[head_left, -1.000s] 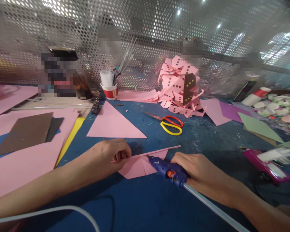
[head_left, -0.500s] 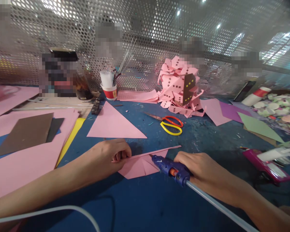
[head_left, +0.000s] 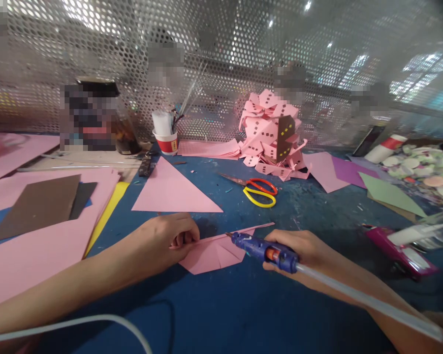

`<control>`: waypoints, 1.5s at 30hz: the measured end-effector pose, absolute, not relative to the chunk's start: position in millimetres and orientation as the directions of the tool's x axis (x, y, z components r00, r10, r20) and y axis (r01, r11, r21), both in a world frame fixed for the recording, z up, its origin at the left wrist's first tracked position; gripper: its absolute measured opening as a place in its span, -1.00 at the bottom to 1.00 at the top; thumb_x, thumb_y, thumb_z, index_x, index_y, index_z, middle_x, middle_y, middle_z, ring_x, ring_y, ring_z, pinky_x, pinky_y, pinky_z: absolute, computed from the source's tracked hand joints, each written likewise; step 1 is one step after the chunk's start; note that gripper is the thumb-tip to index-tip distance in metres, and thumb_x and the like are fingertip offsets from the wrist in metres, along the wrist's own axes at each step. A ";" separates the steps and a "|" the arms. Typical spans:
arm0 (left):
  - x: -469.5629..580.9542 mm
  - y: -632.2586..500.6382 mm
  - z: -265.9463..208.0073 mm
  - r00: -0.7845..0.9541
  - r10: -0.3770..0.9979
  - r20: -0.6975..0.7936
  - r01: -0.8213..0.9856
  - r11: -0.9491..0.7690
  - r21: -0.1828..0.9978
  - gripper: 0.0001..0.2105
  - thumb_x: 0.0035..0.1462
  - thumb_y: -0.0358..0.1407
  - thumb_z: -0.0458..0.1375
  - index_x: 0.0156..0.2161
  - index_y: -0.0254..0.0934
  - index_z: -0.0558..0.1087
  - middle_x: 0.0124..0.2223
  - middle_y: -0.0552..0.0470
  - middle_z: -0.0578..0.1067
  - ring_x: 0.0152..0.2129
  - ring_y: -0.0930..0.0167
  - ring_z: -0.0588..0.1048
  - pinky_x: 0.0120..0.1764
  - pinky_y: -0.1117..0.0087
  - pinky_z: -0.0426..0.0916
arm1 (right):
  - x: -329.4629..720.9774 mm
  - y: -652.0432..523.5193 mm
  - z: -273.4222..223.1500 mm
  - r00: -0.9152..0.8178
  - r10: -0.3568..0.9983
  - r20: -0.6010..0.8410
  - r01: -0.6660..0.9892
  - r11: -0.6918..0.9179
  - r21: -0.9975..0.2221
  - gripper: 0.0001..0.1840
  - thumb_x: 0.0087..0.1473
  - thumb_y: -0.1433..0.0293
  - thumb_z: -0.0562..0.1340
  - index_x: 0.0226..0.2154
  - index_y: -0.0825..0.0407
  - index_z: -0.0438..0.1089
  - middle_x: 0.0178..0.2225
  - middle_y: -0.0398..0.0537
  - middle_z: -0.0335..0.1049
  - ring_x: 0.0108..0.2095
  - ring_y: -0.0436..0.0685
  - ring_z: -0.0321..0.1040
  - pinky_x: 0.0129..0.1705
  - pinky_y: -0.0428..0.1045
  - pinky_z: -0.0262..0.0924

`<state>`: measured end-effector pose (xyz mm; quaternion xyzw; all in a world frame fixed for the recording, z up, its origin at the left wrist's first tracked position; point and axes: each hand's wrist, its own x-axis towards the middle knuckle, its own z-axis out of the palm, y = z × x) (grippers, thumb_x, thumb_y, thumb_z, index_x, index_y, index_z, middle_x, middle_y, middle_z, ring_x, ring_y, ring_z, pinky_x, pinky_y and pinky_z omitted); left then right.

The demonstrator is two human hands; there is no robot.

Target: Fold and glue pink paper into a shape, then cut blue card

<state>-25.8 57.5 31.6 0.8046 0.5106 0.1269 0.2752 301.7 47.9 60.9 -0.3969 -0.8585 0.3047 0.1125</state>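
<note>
A folded piece of pink paper (head_left: 214, 256) lies on the blue table, its far edge turned up in a narrow strip. My left hand (head_left: 175, 233) is closed on the left end of this paper, with the fingertips curled under and partly hidden. My right hand (head_left: 293, 248) grips a blue glue gun (head_left: 264, 250), with a long whitish glue stick (head_left: 369, 300) out of its back. The gun's nozzle points left and meets the paper's folded edge near its middle. Beyond the hands lie a pink paper triangle (head_left: 173, 191) and scissors (head_left: 256, 191) with red and yellow handles.
A pink paper model (head_left: 264, 132) with dark squares stands at the back, beside a red and white cup (head_left: 166, 140). Coloured sheets (head_left: 33, 206) cover the left side. A magenta device (head_left: 400, 253) lies at right. A white cable (head_left: 107, 319) crosses the front left.
The glue gun has rolled and its back end has swung slightly right, with the glue stick shifting right too. Its nozzle has slid slightly left along the folded edge. My left hand stays on the paper.
</note>
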 end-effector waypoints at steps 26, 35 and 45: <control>-29.7 64.1 15.7 0.475 0.877 -0.068 0.778 -0.382 0.498 -0.78 -0.01 -0.35 0.05 -0.29 -0.17 0.53 -0.40 0.05 0.55 -0.50 0.39 0.49 -0.41 0.48 0.32 | 411.5 87.6 21.0 -0.059 0.993 0.099 0.998 0.061 -0.025 -0.59 0.33 0.31 0.12 0.15 0.15 0.27 0.05 0.24 0.38 0.08 0.31 0.35 0.09 0.14 0.22; -25.7 59.0 26.9 0.485 0.872 -0.074 0.756 -0.375 0.536 -0.79 0.12 -0.40 0.04 -0.26 -0.18 0.53 -0.32 0.04 0.53 -0.44 0.39 0.47 -0.35 0.44 0.30 | 347.6 60.6 65.1 -0.416 0.878 0.236 0.888 0.448 -0.101 -0.72 0.37 0.37 0.07 0.01 0.00 0.44 -0.03 0.07 0.41 0.02 0.22 0.35 0.11 0.20 0.24; -26.4 57.8 29.0 0.511 0.857 -0.068 0.727 -0.388 0.566 -0.77 0.13 -0.44 0.06 -0.22 -0.15 0.54 -0.28 0.07 0.53 -0.43 0.43 0.47 -0.35 0.47 0.29 | 244.4 71.4 41.4 -0.793 0.587 0.161 0.521 0.791 -0.320 -0.68 0.35 0.54 0.06 0.01 0.06 0.45 -0.08 0.02 0.39 -0.04 0.11 0.33 0.07 0.06 0.27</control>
